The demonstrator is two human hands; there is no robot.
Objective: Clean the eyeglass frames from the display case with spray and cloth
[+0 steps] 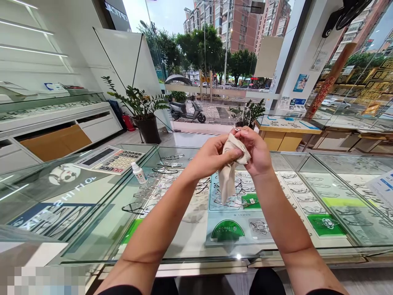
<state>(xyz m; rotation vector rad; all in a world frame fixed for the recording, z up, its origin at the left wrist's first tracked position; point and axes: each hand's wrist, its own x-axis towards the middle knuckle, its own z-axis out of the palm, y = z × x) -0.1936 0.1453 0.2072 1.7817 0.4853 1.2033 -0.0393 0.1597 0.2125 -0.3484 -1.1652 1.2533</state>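
Both my hands are raised above a glass display counter [184,246]. My left hand [211,157] pinches a beige cleaning cloth [229,180] that hangs down between my hands. My right hand [256,149] is closed around the cloth's top and a pair of clear, thin-framed glasses [245,116], whose lens sticks up above my fingers. Most of the glasses are hidden in the cloth.
A small white spray bottle [138,172] and a large calculator [112,159] stand on the counter to the left. Several eyeglass frames [172,157] lie on and under the glass. Potted plants [144,110], more showcases and the shop window lie beyond.
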